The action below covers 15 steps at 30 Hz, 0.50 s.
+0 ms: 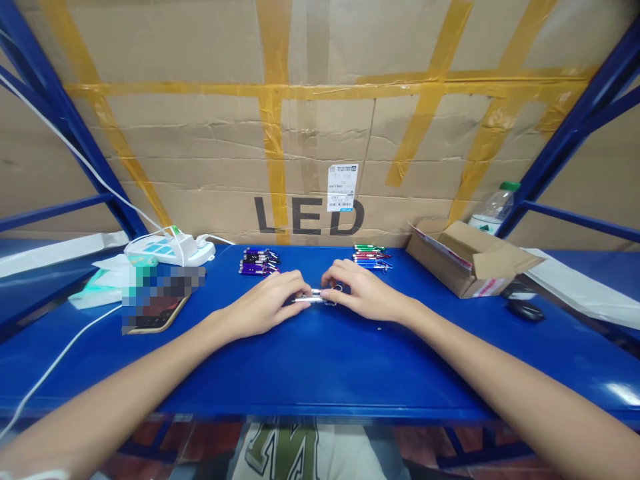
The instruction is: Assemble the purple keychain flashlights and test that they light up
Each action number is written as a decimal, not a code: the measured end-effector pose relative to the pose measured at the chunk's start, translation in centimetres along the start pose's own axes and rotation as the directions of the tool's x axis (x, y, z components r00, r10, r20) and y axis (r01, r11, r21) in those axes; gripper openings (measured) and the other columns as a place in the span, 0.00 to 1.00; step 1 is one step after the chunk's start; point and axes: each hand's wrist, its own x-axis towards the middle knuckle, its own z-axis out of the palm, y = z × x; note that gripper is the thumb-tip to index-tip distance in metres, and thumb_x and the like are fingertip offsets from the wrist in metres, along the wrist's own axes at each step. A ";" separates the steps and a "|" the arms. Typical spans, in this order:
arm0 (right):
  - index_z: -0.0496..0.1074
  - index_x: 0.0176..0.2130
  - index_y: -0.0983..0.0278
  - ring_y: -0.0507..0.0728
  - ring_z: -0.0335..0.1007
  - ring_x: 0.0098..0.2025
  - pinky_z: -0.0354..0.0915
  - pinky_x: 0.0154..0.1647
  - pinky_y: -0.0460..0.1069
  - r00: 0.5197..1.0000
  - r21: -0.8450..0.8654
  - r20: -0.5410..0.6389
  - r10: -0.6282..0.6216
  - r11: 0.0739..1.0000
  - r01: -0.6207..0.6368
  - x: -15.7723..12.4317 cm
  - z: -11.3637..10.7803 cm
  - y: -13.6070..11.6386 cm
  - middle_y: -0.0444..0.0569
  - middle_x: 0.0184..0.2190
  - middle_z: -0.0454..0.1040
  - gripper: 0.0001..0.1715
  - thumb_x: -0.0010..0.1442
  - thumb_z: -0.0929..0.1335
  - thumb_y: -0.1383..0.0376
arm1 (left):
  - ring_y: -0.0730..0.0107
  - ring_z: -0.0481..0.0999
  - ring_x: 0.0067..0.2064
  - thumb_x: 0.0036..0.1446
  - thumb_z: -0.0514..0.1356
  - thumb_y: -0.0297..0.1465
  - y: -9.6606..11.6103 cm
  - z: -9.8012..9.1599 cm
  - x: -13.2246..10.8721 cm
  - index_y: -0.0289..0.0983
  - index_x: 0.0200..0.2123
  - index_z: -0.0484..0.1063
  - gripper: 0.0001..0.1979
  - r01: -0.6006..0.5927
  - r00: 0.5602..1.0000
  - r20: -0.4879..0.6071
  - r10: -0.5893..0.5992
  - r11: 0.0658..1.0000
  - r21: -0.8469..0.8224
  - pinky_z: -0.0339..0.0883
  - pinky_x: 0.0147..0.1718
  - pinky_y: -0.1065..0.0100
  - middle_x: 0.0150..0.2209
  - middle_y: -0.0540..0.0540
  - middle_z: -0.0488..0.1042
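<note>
My left hand (273, 300) is closed, thumb and fingertips on the left end of small silver pen-shaped keychains (315, 299) near the table's middle. My right hand (365, 290) pinches their right end, where a small ring shows by the fingers. At least two silver bodies lie side by side; the fingers hide the rest. Beyond my left hand lies a group of purple and black pen-shaped keychains (257, 261) with clips. Past my right hand sits another group of green, red and blue pen-shaped keychains (369, 257).
A phone (165, 303), a tissue pack (97, 287) and a white power strip (173, 248) with cables occupy the left. On the right are an open cardboard box (460, 257), a black mouse (525, 311) and a plastic bottle (495, 208). A large taped carton (225, 153) stands behind the blue table (310, 373).
</note>
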 end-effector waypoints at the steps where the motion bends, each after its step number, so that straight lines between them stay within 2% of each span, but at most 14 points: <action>1: 0.74 0.47 0.61 0.61 0.70 0.50 0.65 0.52 0.54 1.000 0.041 0.006 0.001 0.999 -0.001 0.0 0.0 -0.2 0.51 0.45 0.76 0.12 0.74 0.70 0.55 | 0.62 0.75 0.45 0.78 0.57 0.38 0.0 -0.1 0.0 0.40 0.52 0.74 0.11 -0.005 0.999 -0.041 0.006 1.000 0.010 0.65 0.48 0.61 0.46 0.45 0.75; 3: 0.75 0.49 0.61 0.60 0.70 0.49 0.65 0.52 0.54 0.999 0.130 0.014 0.032 0.991 -0.034 0.1 0.1 -0.5 0.49 0.45 0.76 0.15 0.71 0.73 0.54 | 0.62 0.75 0.46 0.78 0.57 0.38 -0.1 -0.3 0.1 0.39 0.52 0.74 0.10 -0.021 0.992 -0.127 0.026 0.999 0.038 0.65 0.49 0.60 0.45 0.45 0.75; 5: 0.76 0.49 0.60 0.59 0.70 0.44 0.65 0.47 0.52 0.995 0.243 0.030 0.095 0.965 -0.099 0.2 0.3 -0.9 0.47 0.42 0.76 0.15 0.70 0.74 0.54 | 0.62 0.75 0.47 0.78 0.57 0.37 -0.1 -0.5 0.1 0.39 0.52 0.73 0.10 -0.045 0.976 -0.208 0.056 0.997 0.061 0.65 0.49 0.60 0.45 0.45 0.75; 8: 0.75 0.48 0.61 0.56 0.67 0.38 0.64 0.41 0.51 0.983 0.437 0.050 0.177 0.881 -0.181 0.3 0.8 -1.3 0.44 0.39 0.75 0.15 0.71 0.72 0.53 | 0.62 0.76 0.47 0.77 0.57 0.36 0.0 -0.6 0.2 0.39 0.51 0.73 0.08 -0.069 0.953 -0.291 0.087 0.995 0.073 0.66 0.50 0.59 0.45 0.44 0.76; 12: 0.70 0.50 0.60 0.55 0.66 0.38 0.63 0.40 0.50 0.970 0.561 -0.007 0.243 0.804 -0.198 0.5 1.3 -1.6 0.42 0.37 0.72 0.21 0.66 0.76 0.52 | 0.62 0.76 0.47 0.77 0.57 0.35 0.1 -0.6 0.3 0.39 0.51 0.73 0.08 -0.078 0.943 -0.319 0.097 0.994 0.071 0.67 0.50 0.59 0.45 0.44 0.76; 15: 0.70 0.53 0.59 0.56 0.68 0.41 0.65 0.43 0.51 0.978 0.575 -0.019 0.208 0.802 -0.159 0.5 1.3 -1.6 0.44 0.42 0.74 0.23 0.66 0.76 0.53 | 0.62 0.75 0.46 0.77 0.57 0.35 0.1 -0.5 0.3 0.39 0.51 0.72 0.08 -0.079 0.945 -0.312 0.095 0.995 0.063 0.67 0.49 0.59 0.45 0.43 0.76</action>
